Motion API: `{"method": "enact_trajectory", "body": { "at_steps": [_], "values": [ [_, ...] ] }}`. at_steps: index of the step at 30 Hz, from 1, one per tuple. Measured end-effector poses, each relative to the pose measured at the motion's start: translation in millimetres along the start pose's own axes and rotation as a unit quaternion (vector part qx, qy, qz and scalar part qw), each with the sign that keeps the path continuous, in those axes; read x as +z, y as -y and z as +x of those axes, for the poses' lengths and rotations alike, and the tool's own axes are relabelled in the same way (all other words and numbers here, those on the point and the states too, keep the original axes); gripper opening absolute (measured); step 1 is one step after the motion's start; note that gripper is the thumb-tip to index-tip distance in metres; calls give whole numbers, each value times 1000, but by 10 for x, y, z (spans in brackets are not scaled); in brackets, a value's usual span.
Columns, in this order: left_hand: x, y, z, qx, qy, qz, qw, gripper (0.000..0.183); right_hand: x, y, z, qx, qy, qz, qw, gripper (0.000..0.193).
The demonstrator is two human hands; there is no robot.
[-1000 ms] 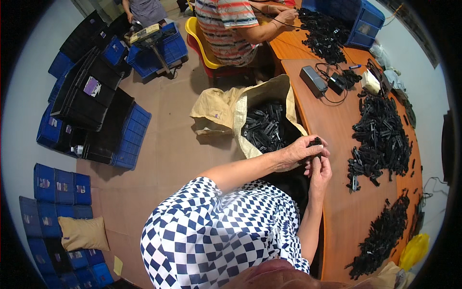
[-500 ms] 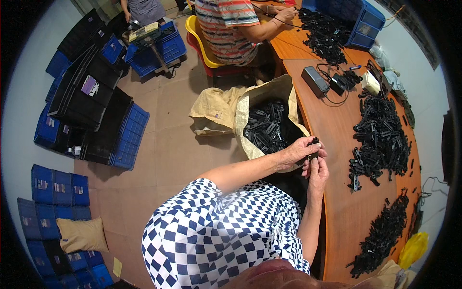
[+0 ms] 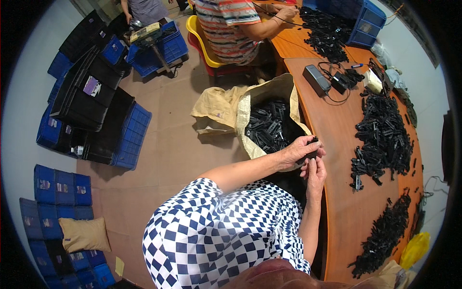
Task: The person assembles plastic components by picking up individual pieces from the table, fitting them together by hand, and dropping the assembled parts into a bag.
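My left hand [image 3: 297,152] grips a small black plastic part [image 3: 312,155] between thumb and fingers, by the table's near edge. Just below it, my right hand [image 3: 315,174] has its thumb and fingertips pinched at the part's lower end. The fingers hide much of the part, so its full shape cannot be made out. To the left of the hands stands an open woven sack [image 3: 244,115], partly filled with long black plastic pieces [image 3: 265,126]. On the table to the right lies a large heap of similar black pieces [image 3: 382,132].
A second black heap [image 3: 382,236] lies nearer on the wooden table [image 3: 337,212]. Farther back are a black power adapter [image 3: 316,81] with cables and a tipped blue crate [image 3: 366,29]. A co-worker sits on a yellow chair [image 3: 201,41]. Blue crates [image 3: 131,137] stand along the left.
The right fingertips have shifted slightly at the black part, which is now more covered. The whole view has moved a little; both hands remain in about the same place.
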State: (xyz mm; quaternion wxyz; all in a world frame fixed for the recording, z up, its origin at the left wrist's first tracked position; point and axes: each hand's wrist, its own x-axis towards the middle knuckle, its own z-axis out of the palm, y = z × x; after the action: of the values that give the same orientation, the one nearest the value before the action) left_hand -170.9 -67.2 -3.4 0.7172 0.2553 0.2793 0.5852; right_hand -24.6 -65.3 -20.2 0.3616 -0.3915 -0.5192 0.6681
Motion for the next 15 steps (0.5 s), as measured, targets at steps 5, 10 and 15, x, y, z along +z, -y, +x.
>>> {"method": "enact_trajectory", "body": {
  "at_steps": [5, 10, 15],
  "values": [
    [-7, 22, -12, -28, -23, 14, 999, 33, 11, -78, -21, -5, -18, -25, 1000, 21],
    [-205, -460, 100, 93, -109, 218, 965, 22, -164, -103, -16, -65, 4, -76, 995, 32],
    [-707, -726, 148, 54, -145, 227, 961, 26, -439, -118, -83, -47, -107, -23, 993, 24]
  ]
}}
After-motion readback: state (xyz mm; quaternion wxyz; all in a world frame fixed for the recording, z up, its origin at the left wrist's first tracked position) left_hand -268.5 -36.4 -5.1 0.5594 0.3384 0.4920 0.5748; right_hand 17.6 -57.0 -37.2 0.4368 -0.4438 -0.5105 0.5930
